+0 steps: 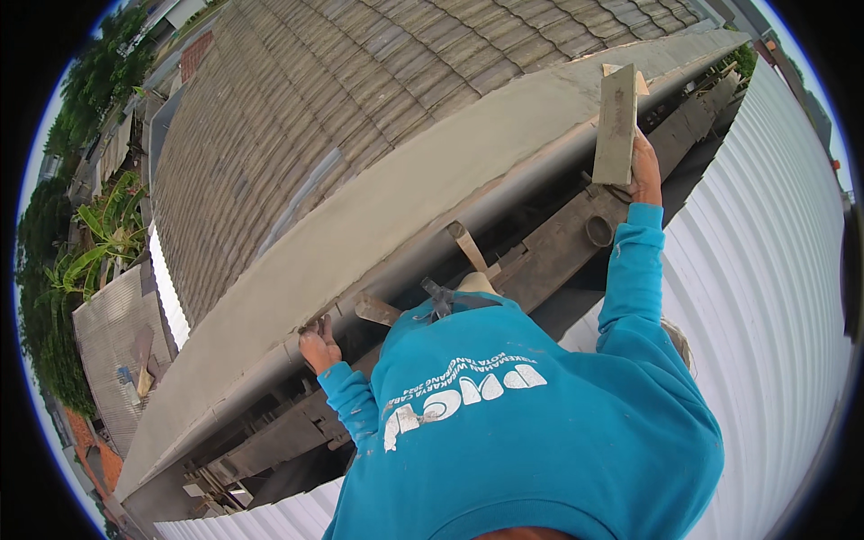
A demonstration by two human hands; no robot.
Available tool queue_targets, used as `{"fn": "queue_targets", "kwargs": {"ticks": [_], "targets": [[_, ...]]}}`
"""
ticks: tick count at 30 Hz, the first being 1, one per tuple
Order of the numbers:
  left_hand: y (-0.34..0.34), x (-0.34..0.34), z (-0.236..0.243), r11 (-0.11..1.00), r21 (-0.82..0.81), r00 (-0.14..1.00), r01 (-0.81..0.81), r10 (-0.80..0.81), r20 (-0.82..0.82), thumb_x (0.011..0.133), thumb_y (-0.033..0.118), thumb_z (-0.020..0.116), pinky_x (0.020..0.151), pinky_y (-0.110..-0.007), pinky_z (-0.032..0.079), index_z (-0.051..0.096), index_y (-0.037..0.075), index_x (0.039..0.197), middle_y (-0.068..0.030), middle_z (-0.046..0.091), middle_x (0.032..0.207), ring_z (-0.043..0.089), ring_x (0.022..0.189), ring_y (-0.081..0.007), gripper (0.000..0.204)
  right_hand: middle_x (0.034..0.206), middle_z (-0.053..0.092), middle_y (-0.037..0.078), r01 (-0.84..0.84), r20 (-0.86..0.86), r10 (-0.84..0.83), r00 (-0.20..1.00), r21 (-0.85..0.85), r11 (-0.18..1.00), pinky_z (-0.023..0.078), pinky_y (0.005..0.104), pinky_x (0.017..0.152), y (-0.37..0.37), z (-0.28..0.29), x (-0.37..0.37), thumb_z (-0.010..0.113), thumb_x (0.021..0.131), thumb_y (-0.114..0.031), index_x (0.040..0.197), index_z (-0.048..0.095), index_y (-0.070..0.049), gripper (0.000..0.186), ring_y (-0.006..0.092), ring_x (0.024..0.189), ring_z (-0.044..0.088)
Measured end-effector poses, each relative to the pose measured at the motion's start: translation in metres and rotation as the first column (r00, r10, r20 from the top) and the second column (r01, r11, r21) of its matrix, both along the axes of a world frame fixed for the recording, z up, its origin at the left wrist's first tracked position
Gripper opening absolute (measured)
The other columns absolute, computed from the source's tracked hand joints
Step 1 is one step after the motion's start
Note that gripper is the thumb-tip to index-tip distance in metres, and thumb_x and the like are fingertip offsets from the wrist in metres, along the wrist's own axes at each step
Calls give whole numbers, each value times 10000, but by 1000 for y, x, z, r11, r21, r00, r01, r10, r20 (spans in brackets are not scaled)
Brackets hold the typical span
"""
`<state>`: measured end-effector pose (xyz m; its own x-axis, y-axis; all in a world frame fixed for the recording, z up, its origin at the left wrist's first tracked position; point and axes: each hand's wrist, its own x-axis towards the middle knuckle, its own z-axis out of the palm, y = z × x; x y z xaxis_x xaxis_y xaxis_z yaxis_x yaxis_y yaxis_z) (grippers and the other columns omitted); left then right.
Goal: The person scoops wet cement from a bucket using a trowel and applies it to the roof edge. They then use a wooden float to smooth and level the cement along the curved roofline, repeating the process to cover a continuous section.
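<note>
My right hand point(644, 171) is raised at the upper right, its fingers wrapped behind a plastering float point(616, 126). The float's long, flat grey face stands nearly upright over the edge of the smooth cement band point(432, 166). A tan piece shows just behind its top end. Lower left, my left hand point(319, 346) rests at the outer edge of the same band with fingers extended and apart, holding nothing that shows. Both arms wear blue sleeves, and some grime marks the left fingers.
Ribbed roof tiles point(378, 81) rise beyond the cement band. Below its edge run timber boards point(567, 252) with dark gaps, and short wooden pieces point(466, 245) jut out. White corrugated sheeting point(756, 234) lies right. Trees and lower roofs point(121, 333) show far left.
</note>
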<state>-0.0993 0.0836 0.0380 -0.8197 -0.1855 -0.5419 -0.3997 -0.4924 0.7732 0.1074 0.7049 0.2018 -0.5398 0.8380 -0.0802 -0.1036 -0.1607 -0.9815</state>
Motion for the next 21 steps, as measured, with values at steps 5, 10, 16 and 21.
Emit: {"fn": "queue_targets", "kwargs": {"ticks": [5, 10, 16, 21], "targets": [[-6, 2, 4, 997, -65, 998, 52, -49, 44, 863, -46, 456, 1005, -563, 494, 499, -100, 1111, -175, 536, 1095, 572, 1051, -388, 257, 1006, 665, 78, -26, 378, -65, 924, 230, 973, 502, 274, 748, 19, 19, -29, 659, 924, -282, 1260, 584, 59, 485, 129, 840, 631], [-8, 1, 5, 991, -102, 995, 86, -80, 58, 849, -59, 448, 1015, -574, 479, 463, -105, 1115, -181, 514, 1098, 558, 1093, -427, 271, 997, 696, 199, -270, 614, -286, 735, 653, 708, 502, 379, 827, 46, 11, -63, 735, 776, -333, 1227, 628, -3, 569, 287, 900, 670], [-15, 1, 1, 993, -70, 994, 95, -91, 60, 860, -59, 436, 1026, -556, 478, 411, -114, 1221, -192, 494, 1144, 546, 1127, -445, 367, 990, 674, 245, -430, 639, -472, 607, 764, 481, 487, 481, 857, 54, -7, -110, 674, 779, -367, 1141, 668, -58, 476, 413, 961, 636], [-15, 4, 7, 991, -46, 992, 124, -124, 13, 849, -39, 441, 1036, -551, 471, 442, -115, 1197, -176, 498, 1144, 548, 1132, -426, 356, 947, 673, 220, -522, 639, -585, 500, 761, 385, 500, 481, 823, 46, -28, -135, 690, 774, -387, 1008, 683, -29, 428, 401, 915, 641]]}}
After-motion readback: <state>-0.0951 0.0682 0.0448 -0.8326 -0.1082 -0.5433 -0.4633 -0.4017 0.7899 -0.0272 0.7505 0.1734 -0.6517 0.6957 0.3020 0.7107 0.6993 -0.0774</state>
